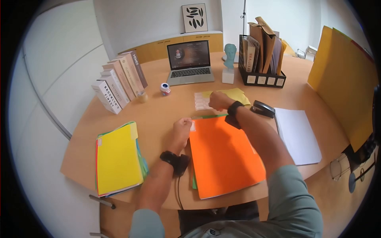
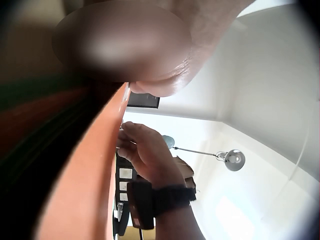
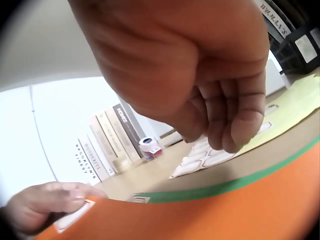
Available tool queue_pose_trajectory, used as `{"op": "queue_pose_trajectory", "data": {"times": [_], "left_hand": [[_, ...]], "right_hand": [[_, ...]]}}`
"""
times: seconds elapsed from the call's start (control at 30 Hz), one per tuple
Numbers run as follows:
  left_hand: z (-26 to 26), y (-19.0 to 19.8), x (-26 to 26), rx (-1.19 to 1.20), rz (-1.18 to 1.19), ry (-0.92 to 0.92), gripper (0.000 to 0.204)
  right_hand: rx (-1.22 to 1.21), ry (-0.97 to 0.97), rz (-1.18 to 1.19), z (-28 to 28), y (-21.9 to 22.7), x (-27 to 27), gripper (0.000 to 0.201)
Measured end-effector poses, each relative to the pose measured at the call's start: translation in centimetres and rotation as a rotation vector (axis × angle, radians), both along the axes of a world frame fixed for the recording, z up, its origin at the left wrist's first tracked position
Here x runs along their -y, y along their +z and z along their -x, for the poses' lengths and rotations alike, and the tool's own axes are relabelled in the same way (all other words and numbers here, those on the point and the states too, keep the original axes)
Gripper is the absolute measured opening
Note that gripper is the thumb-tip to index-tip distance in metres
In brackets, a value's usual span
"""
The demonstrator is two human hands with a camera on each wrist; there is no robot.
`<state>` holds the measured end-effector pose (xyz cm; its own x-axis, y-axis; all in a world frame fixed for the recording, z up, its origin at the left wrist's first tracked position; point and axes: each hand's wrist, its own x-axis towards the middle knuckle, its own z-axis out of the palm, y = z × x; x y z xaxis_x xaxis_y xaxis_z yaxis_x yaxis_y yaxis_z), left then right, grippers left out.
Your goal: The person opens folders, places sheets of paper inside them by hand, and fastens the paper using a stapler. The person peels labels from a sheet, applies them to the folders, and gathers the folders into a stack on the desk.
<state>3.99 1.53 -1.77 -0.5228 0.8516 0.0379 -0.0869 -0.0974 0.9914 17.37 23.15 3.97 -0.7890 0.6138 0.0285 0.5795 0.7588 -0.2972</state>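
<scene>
Left hand grasping orange folder, right hand over label sheet

From my remote seat I am seeing the orange folder (image 1: 226, 158) lying in the lower middle of the head view, its upper left corner bearing a white label (image 1: 193, 126). The left hand (image 1: 182, 131) is grasping that corner; in the right wrist view, at lower left, its thumb is resting by the label. A green folder (image 3: 225, 189) is showing along the orange one's far edge.

The right hand (image 1: 220, 101) is hovering near the centre of the head view, just over the label sheet (image 1: 201, 103). Its fingers are bending inward, but I cannot tell whether they are pinching anything. Yellow paper (image 1: 238, 95) is adjoining the sheet on its right.

Right of centre, I am seeing a black stapler (image 1: 264, 109) standing near a stack of white paper (image 1: 298, 135). A pile of folders, yellow on top (image 1: 119, 158), is lying at lower left. A laptop (image 1: 190, 73) is standing at upper centre, and a black organizer (image 1: 262, 79) is holding books and envelopes at upper right.
</scene>
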Motion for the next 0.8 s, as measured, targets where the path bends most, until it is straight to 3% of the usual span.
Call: {"op": "queue_pose_trajectory", "data": {"times": [0.13,0.23,0.3,0.33,0.4,0.5,0.57,0.63,0.7,0.8], "left_hand": [[0.5,-0.4,-0.1,0.066,-0.006,-0.044,0.024],[0.8,-0.7,0.0,0.007,-0.006,-0.062,0.018],[0.9,-0.7,0.1,-0.005,0.044,-0.061,0.016],[1.1,-0.8,0.0,-0.016,0.063,-0.063,0.015],[1.6,-1.4,-0.2,-0.025,0.049,-0.083,0.013],[1.3,-2.0,-0.5,0.027,-0.024,-0.054,0.014],[1.2,-1.6,-0.5,0.058,-0.057,-0.045,0.014],[1.7,-1.7,-0.5,0.061,-0.055,-0.067,0.013],[1.6,-1.3,-0.2,0.119,-0.100,-0.121,0.013],[1.9,-2.0,-0.4,0.138,-0.138,-0.149,0.014]], "right_hand": [[-0.085,-0.150,0.047,2.7,-2.0,-0.1,0.041],[-0.066,-0.136,-0.023,2.9,-3.3,-0.4,0.041],[0.062,-0.011,-0.136,4.0,-7.6,-4.9,0.038],[0.122,0.054,-0.175,3.9,-7.3,-5.1,0.036],[0.525,0.391,-0.641,3.4,-6.1,-4.4,0.026],[-0.031,-0.101,-0.047,3.4,-6.1,-3.5,0.024],[0.062,0.054,-0.190,2.8,-6.1,-4.0,0.025],[-0.029,0.090,-0.208,2.3,-4.1,-2.6,0.027],[-0.295,0.009,-0.077,1.6,-1.7,0.8,0.028],[-0.421,0.336,-0.008,1.1,1.2,6.0,0.034]]}}
